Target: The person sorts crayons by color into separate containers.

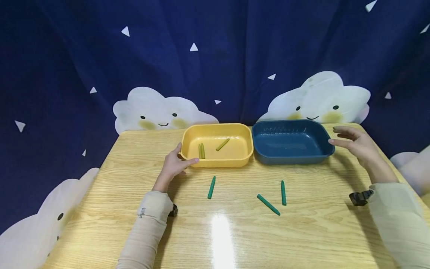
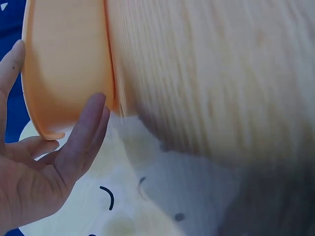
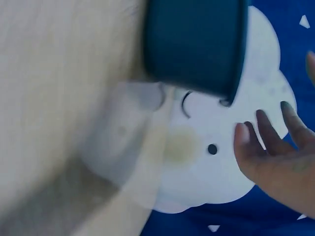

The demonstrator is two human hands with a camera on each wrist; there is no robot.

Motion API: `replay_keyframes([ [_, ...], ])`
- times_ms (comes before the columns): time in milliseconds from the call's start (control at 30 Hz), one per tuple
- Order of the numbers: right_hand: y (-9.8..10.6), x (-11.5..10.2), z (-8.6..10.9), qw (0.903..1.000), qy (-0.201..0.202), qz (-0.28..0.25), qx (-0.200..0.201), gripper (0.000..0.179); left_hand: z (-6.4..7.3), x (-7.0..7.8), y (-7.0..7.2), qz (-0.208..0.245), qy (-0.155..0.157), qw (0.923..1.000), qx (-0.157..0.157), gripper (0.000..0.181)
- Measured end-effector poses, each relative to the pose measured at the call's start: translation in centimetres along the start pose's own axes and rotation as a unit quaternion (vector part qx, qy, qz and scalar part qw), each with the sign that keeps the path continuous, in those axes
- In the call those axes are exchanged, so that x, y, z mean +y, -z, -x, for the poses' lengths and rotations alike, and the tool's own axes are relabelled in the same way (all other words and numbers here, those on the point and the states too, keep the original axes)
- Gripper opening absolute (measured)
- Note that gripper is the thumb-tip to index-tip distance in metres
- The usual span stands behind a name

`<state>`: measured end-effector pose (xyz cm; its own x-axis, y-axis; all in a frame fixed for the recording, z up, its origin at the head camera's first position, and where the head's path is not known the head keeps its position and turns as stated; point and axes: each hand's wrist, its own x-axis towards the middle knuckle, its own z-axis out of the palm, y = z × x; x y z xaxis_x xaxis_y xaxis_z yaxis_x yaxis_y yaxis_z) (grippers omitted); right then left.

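At the left front corner of a yellow plastic bin is my left hand. Its thumb reaches along the front rim, and its other fingers lie beside the left end. In the left wrist view, the left hand has its fingers spread, fairly straight, against the bin's outer wall. Near the right end of a dark blue bin, my right hand hovers with fingers extended and holds nothing. The right wrist view shows a gap between that hand and the blue bin.
Inside the yellow bin lie several yellow-green crayons. Green crayons lie on the wooden table in front of the bins: one at left, one slanted and one at right. A dark blue curtain with clouds hangs behind.
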<state>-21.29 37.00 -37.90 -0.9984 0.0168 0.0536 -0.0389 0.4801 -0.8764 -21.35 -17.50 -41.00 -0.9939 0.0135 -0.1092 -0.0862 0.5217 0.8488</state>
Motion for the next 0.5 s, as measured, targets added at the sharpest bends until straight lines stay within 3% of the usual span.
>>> replay_keyframes([
  [67,-0.2,-0.4,0.4,0.9981,-0.014,0.044,-0.040,0.073,-0.1,0.0,0.0,-0.001,0.000,1.0000,0.003,0.105],
  [200,-0.5,0.0,0.2,0.9922,-0.033,0.026,-0.118,0.092,-0.3,-0.1,0.0,0.001,0.004,1.0000,0.009,0.106],
  [500,-1.2,1.5,-0.2,0.9819,-0.053,0.030,-0.179,0.103,-0.5,-0.1,-0.1,-0.004,0.010,0.9999,0.004,0.108],
])
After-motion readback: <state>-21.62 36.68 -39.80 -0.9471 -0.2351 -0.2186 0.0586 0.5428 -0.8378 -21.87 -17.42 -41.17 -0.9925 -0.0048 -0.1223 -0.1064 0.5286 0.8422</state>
